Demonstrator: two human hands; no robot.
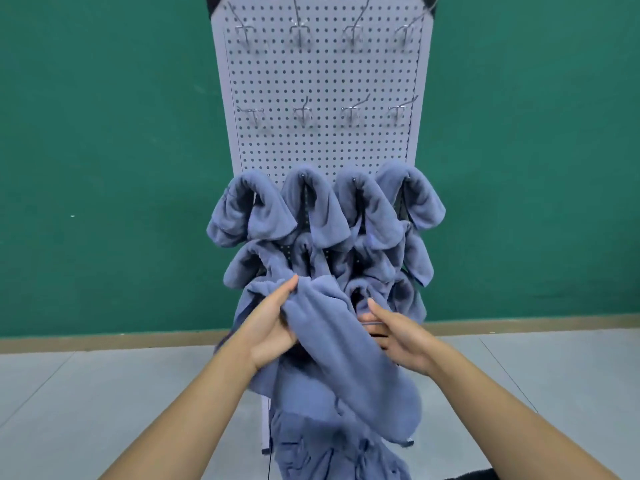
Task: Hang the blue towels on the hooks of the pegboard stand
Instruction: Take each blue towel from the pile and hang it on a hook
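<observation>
Four hung towels [325,209] sit side by side in a row across the middle of the pegboard stand [322,81], each folded over its own hook, and more blue towels crowd the rows just below them, overlapping so closely that I cannot count them. Toward twelve o'clock on the board, two rows of bare metal hooks [304,112] stick out, four to a row, well apart from the cloth. The person stands square to the stand with both forearms reaching in. The left hand [270,327] grips the upper edge of a loose towel [332,341]: its fingers curl round the cloth from beneath and the thumb lies along the top, pointing to one o'clock. That towel lies against the lowest hung ones and drapes away toward five o'clock, across the front of the stand. The right hand [398,337] is at three o'clock of the towel, just beside it, thumb lifted clear of the cloth; its fingers run fairly straight toward nine o'clock and vanish under the fold, so I cannot tell whether they hold anything. At six o'clock more blue cloth [329,452] bunches low in front of the stand's foot. Behind everything is a green wall [104,168], with a grey floor [69,410] beneath.
</observation>
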